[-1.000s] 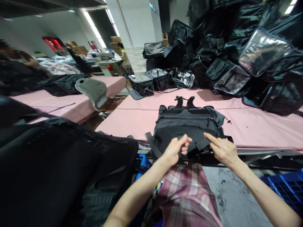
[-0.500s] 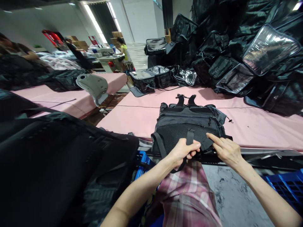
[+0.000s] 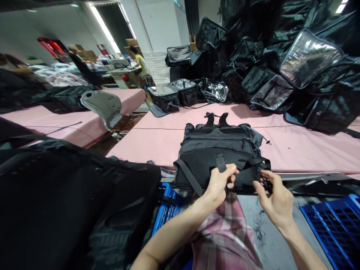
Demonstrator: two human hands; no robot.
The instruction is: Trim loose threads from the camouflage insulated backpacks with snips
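Observation:
A black backpack lies on the pink-covered table with its mesh panel towards me and its shoulder straps pointing away. My left hand is closed around a black webbing strap at the bag's near edge. To the right, my right hand has thumb and fingers bent around a small glossy black buckle, partly hidden by the fingers. A loose webbing end lies over the mesh just above that hand. Another strap loops down at the bag's left side.
Black bags with silver lining are heaped along the table's far right. A large black bag fills the near left. Blue crates stand below on both sides. A grey plastic chair and a person in yellow are farther back.
My right hand has drawn back towards me and turned, from a pointing finger on the webbing to fingers around the buckle. My left hand still grips the strap. The view shifted slightly.

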